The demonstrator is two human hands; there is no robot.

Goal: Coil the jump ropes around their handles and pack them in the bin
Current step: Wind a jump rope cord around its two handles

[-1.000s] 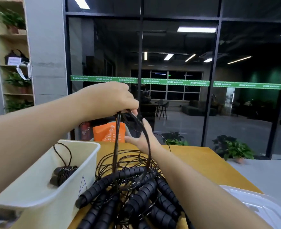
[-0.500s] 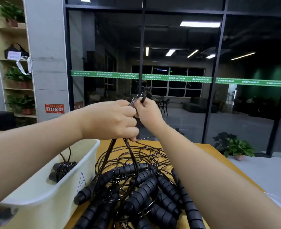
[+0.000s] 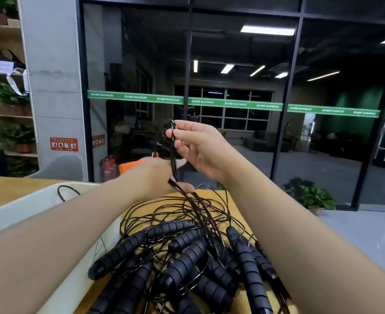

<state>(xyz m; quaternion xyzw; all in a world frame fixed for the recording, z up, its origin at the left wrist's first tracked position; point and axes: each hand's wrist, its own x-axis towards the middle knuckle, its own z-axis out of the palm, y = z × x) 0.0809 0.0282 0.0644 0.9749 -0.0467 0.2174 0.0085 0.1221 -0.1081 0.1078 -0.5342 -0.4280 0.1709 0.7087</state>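
The bin [image 3: 51, 207] sits at the tabletop's left edge; its inside is mostly hidden by the forearm, and only one dark rope loop [image 3: 65, 192] shows above its rim. The left hand [image 3: 157, 175] pinches a bundle of rope strands [image 3: 196, 207] above the tangled pile of jump ropes [image 3: 187, 252] in the middle of the tabletop [image 3: 230, 198]. The right hand [image 3: 198, 148] holds the same strands higher up between thumb and fingertips. To do this well, I would draw one rope free slowly, keeping the strands taut so the handles [image 3: 182, 264] don't snag.

jump ropes [image 3: 187, 257] heaped on the table [image 3: 237, 200], bin [image 3: 17, 214] to their left.
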